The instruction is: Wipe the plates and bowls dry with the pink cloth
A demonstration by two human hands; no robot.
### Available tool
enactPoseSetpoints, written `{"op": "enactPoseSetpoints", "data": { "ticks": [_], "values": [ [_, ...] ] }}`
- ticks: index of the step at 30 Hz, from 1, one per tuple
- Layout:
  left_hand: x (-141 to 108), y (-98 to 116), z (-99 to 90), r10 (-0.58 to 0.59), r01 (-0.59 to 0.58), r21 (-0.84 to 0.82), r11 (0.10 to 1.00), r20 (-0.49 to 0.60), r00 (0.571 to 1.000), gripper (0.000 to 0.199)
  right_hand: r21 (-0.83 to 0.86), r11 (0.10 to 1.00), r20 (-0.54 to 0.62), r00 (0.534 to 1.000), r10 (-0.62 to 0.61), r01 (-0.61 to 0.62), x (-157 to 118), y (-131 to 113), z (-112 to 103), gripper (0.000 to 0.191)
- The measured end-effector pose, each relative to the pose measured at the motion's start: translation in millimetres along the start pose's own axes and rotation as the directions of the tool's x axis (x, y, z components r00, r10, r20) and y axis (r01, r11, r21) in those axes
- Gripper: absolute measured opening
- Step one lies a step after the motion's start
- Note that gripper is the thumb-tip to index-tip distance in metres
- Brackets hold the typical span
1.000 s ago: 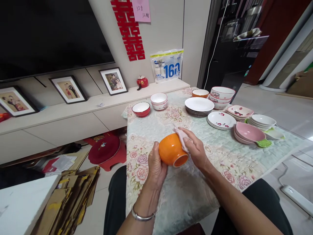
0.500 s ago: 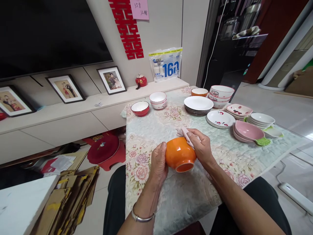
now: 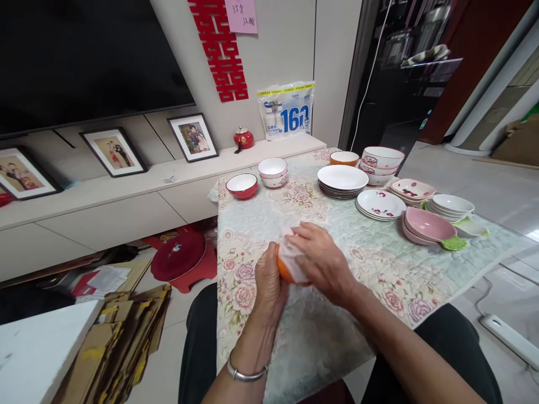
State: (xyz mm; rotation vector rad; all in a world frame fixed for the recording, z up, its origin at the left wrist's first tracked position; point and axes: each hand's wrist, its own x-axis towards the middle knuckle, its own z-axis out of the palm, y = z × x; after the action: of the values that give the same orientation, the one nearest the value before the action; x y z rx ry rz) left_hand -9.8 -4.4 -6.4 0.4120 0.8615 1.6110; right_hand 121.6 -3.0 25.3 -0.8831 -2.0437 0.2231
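My left hand [image 3: 269,275] grips an orange bowl [image 3: 285,271] by its left side, above the near part of the table. Pressed over the bowl's outer side is a pale cloth [image 3: 293,259], with my right hand [image 3: 322,261] closed on it and slightly blurred. Most of the bowl is hidden behind the cloth and my right hand. Beyond them on the table stand a red bowl [image 3: 242,187] with a white inside and two stacked white bowls [image 3: 273,173] with pink rims.
The flowered tablecloth [image 3: 244,275] covers the table. At right are stacked white plates [image 3: 343,177], flower-patterned plates [image 3: 381,205], pink dishes [image 3: 429,225], small white bowls [image 3: 452,204] and larger pink-rimmed bowls [image 3: 382,157]. A red stool [image 3: 179,258] and folded cardboard [image 3: 122,336] are at left.
The bowl has turned and shifted slightly left, so its foot ring no longer shows. My right hand has moved left with the cloth, from the rim onto the bowl's outer side.
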Motion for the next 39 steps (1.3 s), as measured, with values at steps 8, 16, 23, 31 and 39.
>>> {"op": "enactPoseSetpoints", "data": {
  "ticks": [8,16,23,31,39],
  "values": [
    [5.9,3.4,7.7,-0.036,0.014,-0.106,0.994,-0.205,0.978,0.036,0.260,0.885,-0.160,0.886,0.435,-0.387,-7.5,26.9,16.3,0.046],
    [-0.3,-1.1,0.9,0.029,-0.029,-0.021,0.999,0.022,0.999,0.038,-0.115,0.989,0.013,0.995,-0.095,0.096,0.2,-11.0,-0.4,0.044],
    [0.8,1.4,2.9,-0.031,0.030,-0.038,0.999,-0.022,0.999,0.039,0.487,0.819,-0.087,0.916,0.393,-0.305,-1.3,26.1,1.5,0.041],
    [0.5,4.9,9.7,-0.234,0.229,-0.134,0.964,-0.018,0.972,0.035,0.852,0.345,0.030,0.695,0.718,-0.394,1.8,38.2,12.0,0.034],
    [-3.3,-2.4,-1.1,-0.034,0.023,0.105,0.994,0.106,0.994,0.035,0.760,0.486,-0.058,0.699,0.713,-0.432,-3.2,42.3,2.4,0.033]
  ]
}}
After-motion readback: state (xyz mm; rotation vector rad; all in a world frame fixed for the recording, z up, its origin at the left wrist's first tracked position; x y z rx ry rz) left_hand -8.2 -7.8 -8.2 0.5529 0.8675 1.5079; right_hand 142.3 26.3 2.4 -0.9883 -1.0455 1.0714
